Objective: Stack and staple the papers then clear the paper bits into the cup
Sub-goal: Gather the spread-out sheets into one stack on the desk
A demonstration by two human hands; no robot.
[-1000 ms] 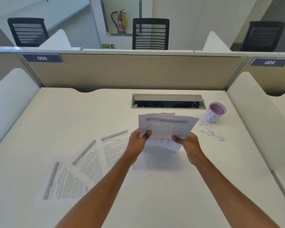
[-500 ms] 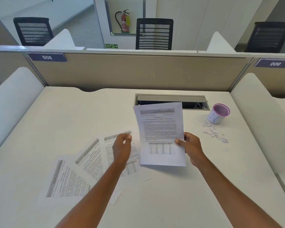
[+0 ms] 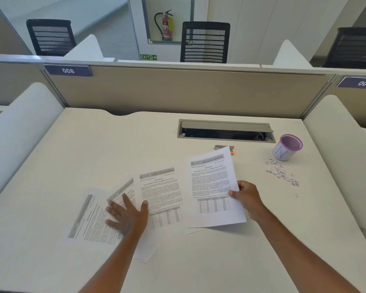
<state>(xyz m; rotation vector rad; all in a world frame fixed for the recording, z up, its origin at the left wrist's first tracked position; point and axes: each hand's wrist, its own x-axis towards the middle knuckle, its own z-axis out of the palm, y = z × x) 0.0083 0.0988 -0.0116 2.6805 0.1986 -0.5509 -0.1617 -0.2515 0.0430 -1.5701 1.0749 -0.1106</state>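
Observation:
My right hand [image 3: 246,197] pinches the right edge of a printed sheet [image 3: 211,182] held low over the desk. With fingers spread, my left hand [image 3: 128,215] lies over three printed sheets [image 3: 161,195] fanned on the desk to the left. A stapler [image 3: 224,148] with an orange end lies behind the held sheet, partly hidden by it. Standing at the right is a white cup [image 3: 286,148] with a purple rim. Several paper bits [image 3: 280,172] are scattered just in front of the cup.
A recessed cable tray [image 3: 226,131] with an open lid sits at the back of the white desk [image 3: 199,261]. Beige partition panels [image 3: 178,89] and white side dividers enclose the desk. Black chairs stand beyond the partition.
My left hand let go of the held sheet and moved down left onto the fanned sheets. The right hand lowered its sheet toward the desk, uncovering the stapler.

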